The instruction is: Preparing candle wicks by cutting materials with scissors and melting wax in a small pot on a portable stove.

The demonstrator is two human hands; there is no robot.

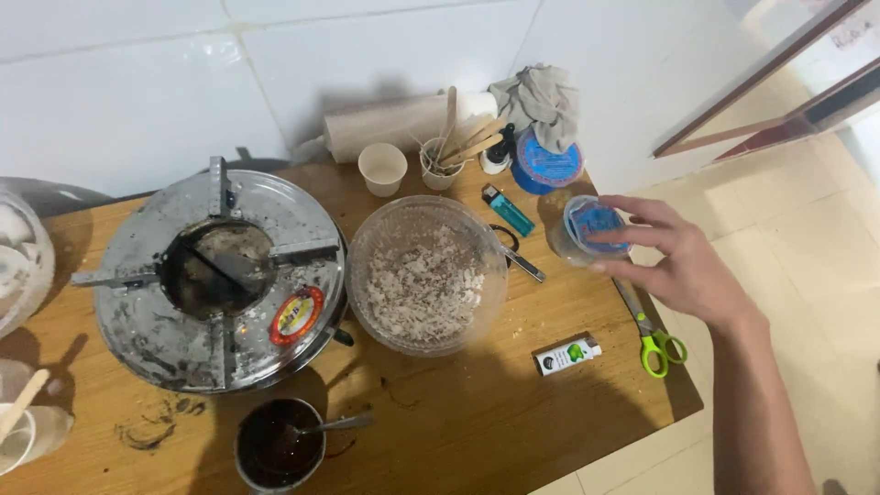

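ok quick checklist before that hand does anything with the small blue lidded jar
1. Grip: right hand has fingertips on the small jar, its blue lid on: ok.
2. Jar upright on the wooden table: ok.
3. Jar apart from the clear bowl of flakes: ok.
4. Green-handled scissors lie right under the wrist: not ok.
5. Blue lighter lies close beside the jar: not ok.
6. Left hand: out of view, cannot tell.
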